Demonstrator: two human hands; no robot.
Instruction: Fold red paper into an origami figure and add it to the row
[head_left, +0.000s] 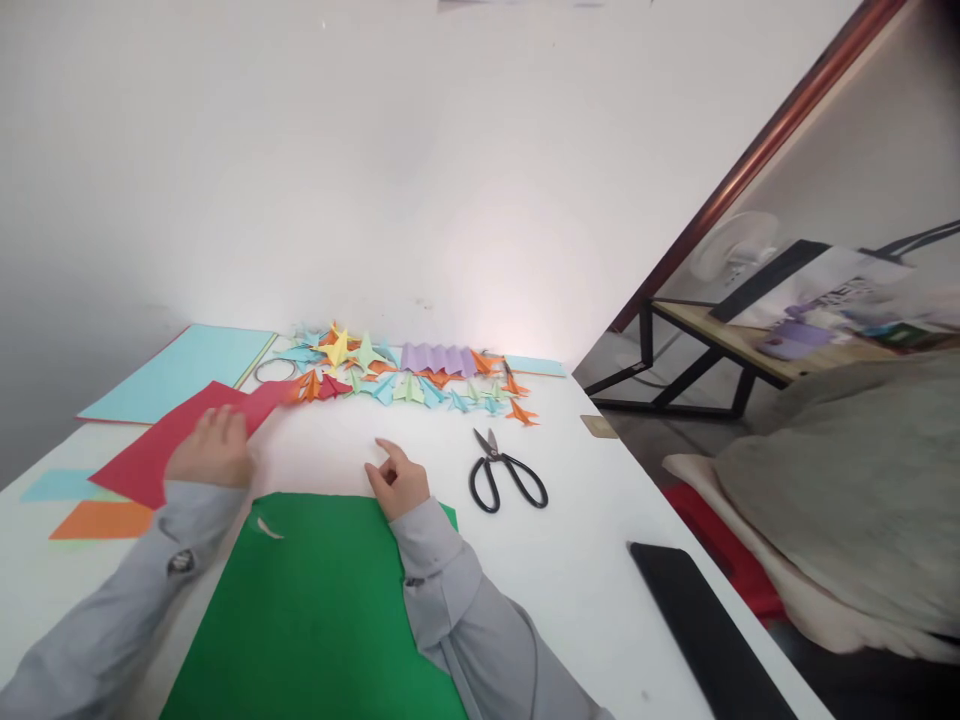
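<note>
My left hand [212, 447] is over the red paper [146, 450] on the left of the table, its fingers blurred by motion. A smeared pinkish-red strip of paper [264, 402] extends to the right beyond the fingers; whether they grip it, I cannot tell. Just past the far edge of a large green sheet [315, 600] is my right hand [401, 482], index finger and thumb apart, with nothing visible between them. A small pale scrap [268, 528] lies on the green sheet. Black-handled scissors [493, 470] rest to the right, blades slightly apart and pointing away.
Several folded paper stars [409, 388] line the wall side, beside pleated purple paper [439, 360]. Light-blue sheets [187, 370] lie back left, an orange piece [101, 520] nearer. A black flat object [705, 630] sits at the right edge. Another table [780, 360] stands beyond.
</note>
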